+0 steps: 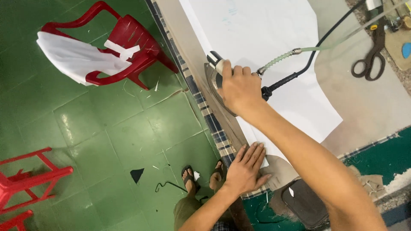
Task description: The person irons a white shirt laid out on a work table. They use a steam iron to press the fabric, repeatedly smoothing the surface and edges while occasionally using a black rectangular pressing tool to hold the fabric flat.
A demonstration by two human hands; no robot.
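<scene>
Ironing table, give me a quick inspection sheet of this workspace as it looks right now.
Surface: padded table with a plaid edge.
Job's things: white fabric spread flat; iron resting on it.
Clutter: scissors at the far side; dark pad by the near edge.
Grips: right hand wrapped round the iron's handle; left hand pressed flat on the fabric's edge.
Cables: black cord and clear hose run from the iron.
Surroundings: green tiled floor; red chair draped with white cloth; scraps on the floor.

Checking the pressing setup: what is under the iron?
The iron rests on a strip of white fabric along the padded table's edge. The right hand hides its top, so the soleplate contact isn't visible.
</scene>
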